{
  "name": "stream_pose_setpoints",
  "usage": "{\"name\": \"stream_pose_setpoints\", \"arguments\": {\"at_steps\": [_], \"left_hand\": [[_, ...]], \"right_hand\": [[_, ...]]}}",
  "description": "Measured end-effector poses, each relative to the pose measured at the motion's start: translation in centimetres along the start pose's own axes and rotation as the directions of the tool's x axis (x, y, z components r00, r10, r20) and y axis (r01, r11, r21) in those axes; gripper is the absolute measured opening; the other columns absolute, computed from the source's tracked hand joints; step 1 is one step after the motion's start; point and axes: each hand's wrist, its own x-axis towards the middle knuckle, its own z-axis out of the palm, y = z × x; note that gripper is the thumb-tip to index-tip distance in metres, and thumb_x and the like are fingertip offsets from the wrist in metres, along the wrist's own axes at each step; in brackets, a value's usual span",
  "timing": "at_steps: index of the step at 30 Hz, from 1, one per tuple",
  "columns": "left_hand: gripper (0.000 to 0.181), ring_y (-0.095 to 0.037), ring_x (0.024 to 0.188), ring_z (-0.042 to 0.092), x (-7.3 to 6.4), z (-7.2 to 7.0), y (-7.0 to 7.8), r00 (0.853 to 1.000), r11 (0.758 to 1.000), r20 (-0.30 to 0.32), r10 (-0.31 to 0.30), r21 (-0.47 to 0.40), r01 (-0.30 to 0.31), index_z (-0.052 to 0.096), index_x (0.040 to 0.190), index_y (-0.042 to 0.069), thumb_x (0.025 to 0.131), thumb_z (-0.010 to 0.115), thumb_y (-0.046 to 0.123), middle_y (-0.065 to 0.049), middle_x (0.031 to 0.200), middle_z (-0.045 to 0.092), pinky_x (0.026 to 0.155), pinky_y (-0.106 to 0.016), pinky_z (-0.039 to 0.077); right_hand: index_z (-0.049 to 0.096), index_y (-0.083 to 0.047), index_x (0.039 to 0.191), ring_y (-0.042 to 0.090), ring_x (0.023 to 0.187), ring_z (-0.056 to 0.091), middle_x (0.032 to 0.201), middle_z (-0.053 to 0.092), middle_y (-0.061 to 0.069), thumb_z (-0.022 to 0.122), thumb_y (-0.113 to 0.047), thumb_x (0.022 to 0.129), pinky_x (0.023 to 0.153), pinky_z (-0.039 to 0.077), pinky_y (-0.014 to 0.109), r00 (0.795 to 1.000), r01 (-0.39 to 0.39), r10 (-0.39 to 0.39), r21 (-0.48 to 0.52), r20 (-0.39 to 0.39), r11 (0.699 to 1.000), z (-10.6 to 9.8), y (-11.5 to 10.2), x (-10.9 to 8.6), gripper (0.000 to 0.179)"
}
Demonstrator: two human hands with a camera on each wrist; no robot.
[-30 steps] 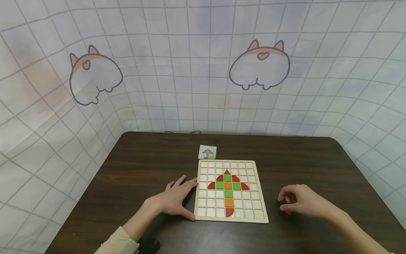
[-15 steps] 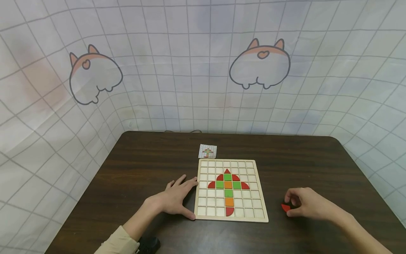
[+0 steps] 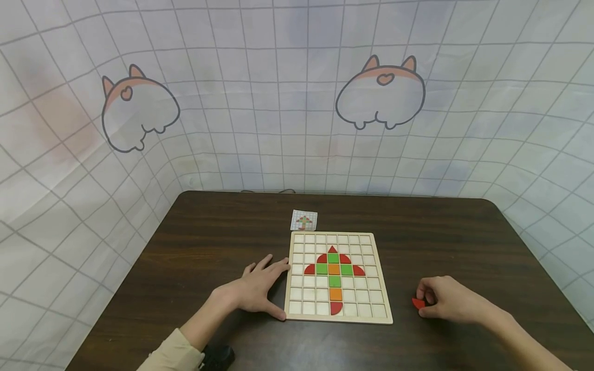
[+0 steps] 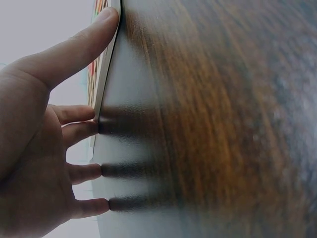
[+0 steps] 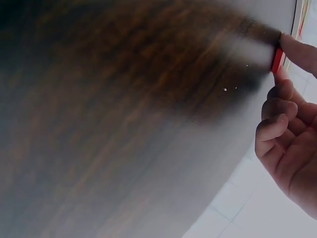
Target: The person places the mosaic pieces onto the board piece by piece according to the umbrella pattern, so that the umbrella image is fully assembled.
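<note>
A light wooden grid board (image 3: pixel 297 283) lies on the dark table, bearing red, green and orange tiles in a tree-like shape. Beside its left edge, my left hand (image 3: pixel 257 288) is spread, with the thumb at the near corner and fingertips against the side. In the left wrist view, the thumb and fingertips of that hand (image 4: pixel 39 148) touch board edge and tabletop. To the right of the board, my right hand (image 3: pixel 450 299) pinches a small red tile (image 3: pixel 418 303) at the table surface. The right wrist view shows the red tile (image 5: pixel 277 60) between thumb and index finger, its other fingers curled.
Behind the board lies a small pattern card (image 3: pixel 303 220) printed with a similar shape. A black object (image 3: pixel 218 356) sits by the left sleeve. The dark wood table (image 3: pixel 223 221) backs onto a white grid-patterned curtain (image 3: pixel 297 103).
My right hand has shifted slightly right and toward me, and more of the red tile shows by its fingertips. The left hand and the board stay in place.
</note>
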Motion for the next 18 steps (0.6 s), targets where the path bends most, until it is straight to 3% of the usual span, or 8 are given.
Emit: {"name": "stream_pose_setpoints", "arguments": {"at_steps": [18], "left_hand": [[0.108, -0.039, 0.155, 0.004, -0.1, -0.1, 0.1, 1.000, 1.000, 0.004, -0.006, 0.005, 0.006, 0.031, 0.162, 0.015, 0.079, 0.085, 0.057, -0.005, 0.170, 0.019, 0.113, -0.071, 0.011]], "right_hand": [[0.062, -0.013, 0.094, 0.003, 0.065, 0.043, 0.075, 0.049, -0.007, 0.082, -0.013, 0.086, 0.058, 0.037, 0.026, 0.999, 0.043, -0.045, -0.054, -0.027, 0.998, -0.9, -2.1, 1.4, 0.021]]}}
